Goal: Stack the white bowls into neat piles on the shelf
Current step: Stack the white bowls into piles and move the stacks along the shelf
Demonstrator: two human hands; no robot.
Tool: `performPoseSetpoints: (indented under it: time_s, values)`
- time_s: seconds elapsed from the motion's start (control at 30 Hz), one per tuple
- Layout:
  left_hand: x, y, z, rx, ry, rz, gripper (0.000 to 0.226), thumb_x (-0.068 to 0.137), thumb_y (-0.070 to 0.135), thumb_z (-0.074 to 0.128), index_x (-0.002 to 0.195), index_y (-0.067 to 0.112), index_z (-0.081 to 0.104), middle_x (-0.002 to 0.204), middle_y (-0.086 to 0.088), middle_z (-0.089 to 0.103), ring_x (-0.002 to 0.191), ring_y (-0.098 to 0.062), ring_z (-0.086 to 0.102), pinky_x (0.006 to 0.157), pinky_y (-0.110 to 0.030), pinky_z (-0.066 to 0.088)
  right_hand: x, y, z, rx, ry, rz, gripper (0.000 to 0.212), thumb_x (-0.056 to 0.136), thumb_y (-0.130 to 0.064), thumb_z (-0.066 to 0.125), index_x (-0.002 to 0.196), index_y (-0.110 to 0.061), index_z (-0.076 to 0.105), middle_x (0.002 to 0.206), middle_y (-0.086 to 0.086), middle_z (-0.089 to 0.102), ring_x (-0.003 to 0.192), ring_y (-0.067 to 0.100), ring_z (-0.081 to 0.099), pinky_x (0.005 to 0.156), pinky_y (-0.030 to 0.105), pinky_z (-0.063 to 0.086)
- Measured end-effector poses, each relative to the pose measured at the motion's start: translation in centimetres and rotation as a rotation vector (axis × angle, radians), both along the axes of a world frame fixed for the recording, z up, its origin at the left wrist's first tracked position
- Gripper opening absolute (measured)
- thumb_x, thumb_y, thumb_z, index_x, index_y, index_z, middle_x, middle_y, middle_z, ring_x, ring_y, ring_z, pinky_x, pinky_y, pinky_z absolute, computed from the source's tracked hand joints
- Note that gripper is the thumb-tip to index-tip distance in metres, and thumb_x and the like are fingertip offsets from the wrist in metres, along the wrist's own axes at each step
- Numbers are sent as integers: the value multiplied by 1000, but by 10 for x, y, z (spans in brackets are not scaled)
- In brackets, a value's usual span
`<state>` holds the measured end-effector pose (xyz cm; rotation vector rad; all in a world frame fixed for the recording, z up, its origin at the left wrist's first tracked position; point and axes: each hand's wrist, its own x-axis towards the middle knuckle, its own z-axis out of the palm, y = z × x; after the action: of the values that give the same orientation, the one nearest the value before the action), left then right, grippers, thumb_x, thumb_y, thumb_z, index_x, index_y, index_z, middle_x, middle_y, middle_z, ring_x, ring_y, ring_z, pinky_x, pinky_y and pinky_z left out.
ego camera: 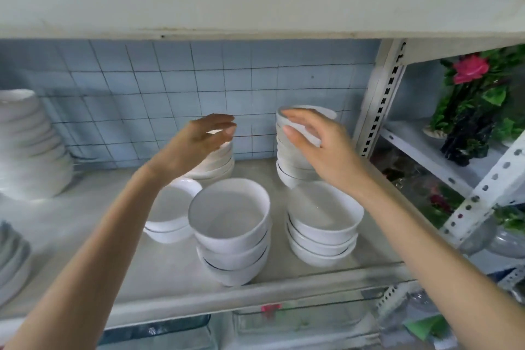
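Note:
Several piles of white bowls stand on the shelf (113, 236). A front middle pile (230, 224) has three bowls, and a front right pile (324, 224) has about three. A low pile (170, 213) lies front left under my left forearm. At the back are a short pile (218, 162) and a tall pile (295, 162). My left hand (199, 142) hovers over the short back pile with fingers apart, holding nothing. My right hand (315, 145) grips the top bowl (309, 116) of the tall back pile, which sits tilted.
A tall stack of larger white bowls (28, 145) stands at the far left, with more dishes (11, 258) below it. A white perforated shelf post (380, 99) borders the right side. Artificial flowers (477, 99) fill the neighbouring rack. The upper shelf board (255, 0) hangs low overhead.

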<state>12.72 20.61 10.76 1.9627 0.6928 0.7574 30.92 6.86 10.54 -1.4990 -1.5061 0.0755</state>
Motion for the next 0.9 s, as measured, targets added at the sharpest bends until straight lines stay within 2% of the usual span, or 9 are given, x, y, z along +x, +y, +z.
performPoseSetpoints:
  time_s: [0.13,0.23,0.33,0.43,0.53,0.63,0.73,0.8,0.9]
  values:
    - [-45,-5,-19,144,8,175,25,95,11,53,118,19,56,112,8,63,94,6,60,87,-12,43,-14,20,4,-111,53,199,30,93,-20,56,122,-11,58,119,-9,59,106,-11,53,93,4,37]
    - [-74,-5,-39,183,41,361,34,94,14,55,128,15,52,124,-1,57,115,-11,54,97,-25,40,-20,41,1,-276,75,319,30,93,-25,54,121,-17,57,122,-10,60,110,-5,56,96,10,40]
    - [-98,-7,-59,165,82,470,57,90,21,61,141,11,38,143,-1,43,133,-15,38,109,-32,31,-25,60,-3,-380,64,398,28,93,-29,52,118,-18,60,121,-11,63,111,-3,57,99,13,40]
    - [-114,-5,-79,17,129,424,86,82,28,70,148,11,19,152,0,26,141,-15,24,115,-34,22,-32,77,-8,-476,82,441,28,92,-29,53,117,-17,61,119,-10,64,108,-5,57,98,13,41]
    - [-118,-3,-94,-114,142,330,117,60,43,82,148,15,10,147,7,22,136,-9,22,111,-28,24,-38,95,-16,-580,41,471,26,93,-25,54,117,-20,60,119,-9,63,102,-10,58,90,8,42]
    - [-117,-1,-101,-247,20,286,128,55,33,90,147,19,3,150,4,20,128,-5,28,93,-15,35,-47,103,-20,-680,-45,490,31,93,-27,54,121,-15,60,121,-7,63,106,0,59,89,4,40]
    - [-120,0,-108,-233,40,236,145,36,56,89,146,22,2,145,8,28,123,-19,45,92,-18,42,-54,107,-24,-757,-95,541,32,94,-26,53,117,-5,62,120,8,64,106,10,59,85,9,43]
    - [-124,-3,-115,-250,31,185,138,37,47,92,143,22,7,133,10,43,116,-9,55,96,-25,46,-55,111,-27,-857,-141,582,34,93,-31,53,117,-8,62,120,9,65,104,11,62,91,21,45]
    - [-123,-7,-120,-263,-53,178,96,59,5,88,131,22,27,117,10,54,99,11,58,81,-15,50,-53,121,-34,-989,-126,648,33,93,-25,56,122,-10,59,122,4,65,103,10,62,96,28,47]
